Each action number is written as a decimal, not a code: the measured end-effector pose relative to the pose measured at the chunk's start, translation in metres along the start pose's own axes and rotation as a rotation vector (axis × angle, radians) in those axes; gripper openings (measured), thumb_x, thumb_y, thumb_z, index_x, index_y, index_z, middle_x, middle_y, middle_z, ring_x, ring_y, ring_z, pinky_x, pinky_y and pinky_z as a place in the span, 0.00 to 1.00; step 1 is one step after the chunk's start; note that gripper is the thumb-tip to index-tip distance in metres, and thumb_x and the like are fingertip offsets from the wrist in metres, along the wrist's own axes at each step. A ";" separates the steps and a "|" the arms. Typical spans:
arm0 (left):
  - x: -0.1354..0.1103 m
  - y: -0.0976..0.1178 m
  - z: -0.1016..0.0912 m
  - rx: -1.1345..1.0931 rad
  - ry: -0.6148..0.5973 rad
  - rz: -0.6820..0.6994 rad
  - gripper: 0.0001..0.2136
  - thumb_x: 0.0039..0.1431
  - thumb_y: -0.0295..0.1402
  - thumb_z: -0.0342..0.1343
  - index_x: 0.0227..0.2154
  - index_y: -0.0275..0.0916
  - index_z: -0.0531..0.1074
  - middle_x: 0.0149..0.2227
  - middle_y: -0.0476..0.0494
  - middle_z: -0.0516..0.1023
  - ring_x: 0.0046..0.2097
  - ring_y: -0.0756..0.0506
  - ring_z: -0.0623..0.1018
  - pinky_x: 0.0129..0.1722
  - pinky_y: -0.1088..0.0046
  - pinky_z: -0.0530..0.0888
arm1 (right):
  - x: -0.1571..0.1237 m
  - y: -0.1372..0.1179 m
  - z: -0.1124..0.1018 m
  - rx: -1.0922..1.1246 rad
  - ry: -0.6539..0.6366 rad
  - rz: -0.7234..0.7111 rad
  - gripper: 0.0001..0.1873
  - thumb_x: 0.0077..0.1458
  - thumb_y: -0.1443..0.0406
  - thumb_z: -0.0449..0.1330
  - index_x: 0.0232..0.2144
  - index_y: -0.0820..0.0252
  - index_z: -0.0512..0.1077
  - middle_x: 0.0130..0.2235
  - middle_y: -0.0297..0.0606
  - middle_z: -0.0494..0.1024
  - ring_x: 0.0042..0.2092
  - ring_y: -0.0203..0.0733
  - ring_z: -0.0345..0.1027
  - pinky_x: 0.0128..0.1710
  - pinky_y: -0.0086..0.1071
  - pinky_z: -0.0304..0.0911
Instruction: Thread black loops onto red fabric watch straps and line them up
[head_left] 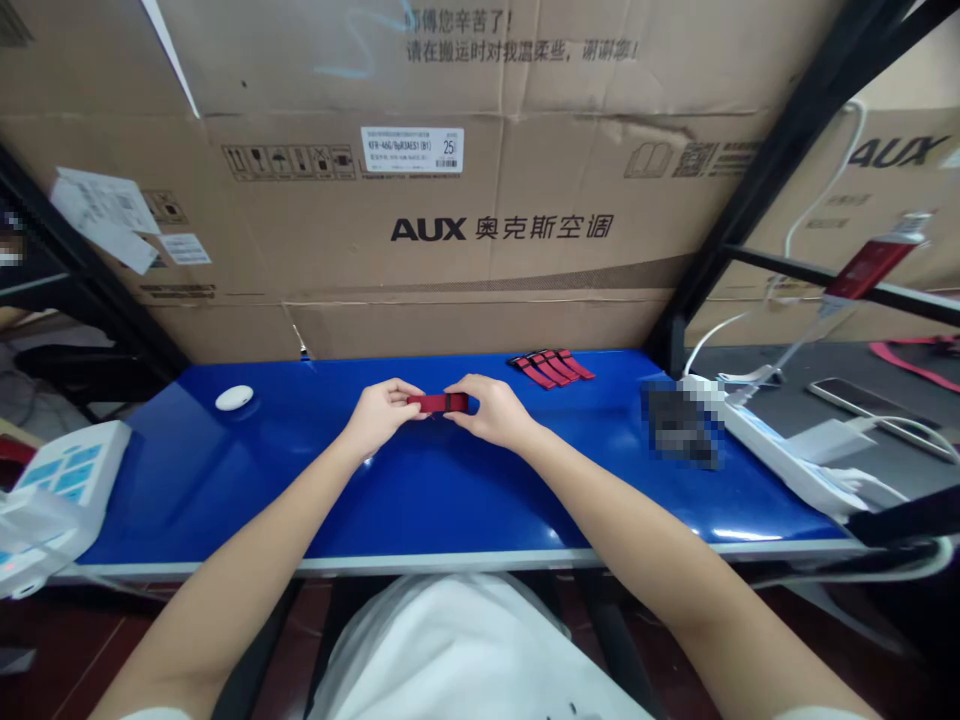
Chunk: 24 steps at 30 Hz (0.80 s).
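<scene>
A short dark red strap (437,403) is held level just above the blue table (450,490), between both hands. My left hand (381,416) pinches its left end with closed fingers. My right hand (486,408) grips the right end, where a black part shows. A row of several similar red straps (553,367) lies flat on the table behind my right hand, near the cardboard box.
A large cardboard AUX box (420,200) walls off the back of the table. A small white round object (234,397) lies at left. A white power strip (780,450) with cables, a phone (862,402) and a red-handled item (870,265) are at right. A white device (52,500) sits at the left edge.
</scene>
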<state>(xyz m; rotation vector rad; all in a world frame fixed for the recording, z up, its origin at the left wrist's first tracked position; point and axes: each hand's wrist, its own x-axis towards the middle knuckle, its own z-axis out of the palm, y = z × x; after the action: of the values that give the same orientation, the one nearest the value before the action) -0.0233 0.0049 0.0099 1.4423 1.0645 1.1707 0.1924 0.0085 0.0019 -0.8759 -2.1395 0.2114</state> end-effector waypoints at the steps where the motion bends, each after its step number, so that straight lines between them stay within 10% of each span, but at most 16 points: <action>1: 0.001 0.001 -0.002 0.004 0.007 -0.006 0.13 0.40 0.31 0.67 0.32 0.33 0.74 0.30 0.42 0.81 0.33 0.42 0.82 0.42 0.58 0.79 | 0.000 0.003 -0.001 -0.026 -0.004 0.002 0.16 0.50 0.65 0.67 0.43 0.59 0.75 0.40 0.42 0.78 0.41 0.45 0.71 0.44 0.36 0.64; 10: 0.006 -0.008 -0.005 0.325 -0.080 -0.025 0.11 0.45 0.28 0.60 0.36 0.35 0.75 0.28 0.45 0.80 0.31 0.45 0.81 0.38 0.64 0.79 | 0.007 0.028 0.009 -0.012 -0.172 0.071 0.21 0.52 0.66 0.66 0.49 0.57 0.73 0.45 0.41 0.77 0.46 0.44 0.70 0.49 0.37 0.63; 18: 0.003 -0.019 -0.008 0.922 -0.239 0.484 0.14 0.62 0.32 0.50 0.47 0.39 0.74 0.52 0.41 0.76 0.55 0.42 0.74 0.58 0.61 0.68 | -0.001 0.033 0.022 -0.369 -0.227 0.374 0.22 0.62 0.58 0.54 0.54 0.63 0.68 0.55 0.50 0.71 0.57 0.52 0.63 0.56 0.42 0.58; 24: 0.002 -0.032 0.003 1.098 -0.279 0.474 0.18 0.67 0.36 0.44 0.53 0.38 0.72 0.57 0.39 0.73 0.59 0.41 0.70 0.62 0.59 0.64 | -0.006 0.025 0.023 -0.365 -0.378 0.348 0.29 0.65 0.58 0.47 0.63 0.67 0.60 0.67 0.50 0.55 0.68 0.52 0.46 0.66 0.45 0.42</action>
<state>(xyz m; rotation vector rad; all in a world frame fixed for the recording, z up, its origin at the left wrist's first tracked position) -0.0220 0.0118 -0.0215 2.7302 1.2561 0.6032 0.1918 0.0263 -0.0277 -1.5257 -2.4007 0.1737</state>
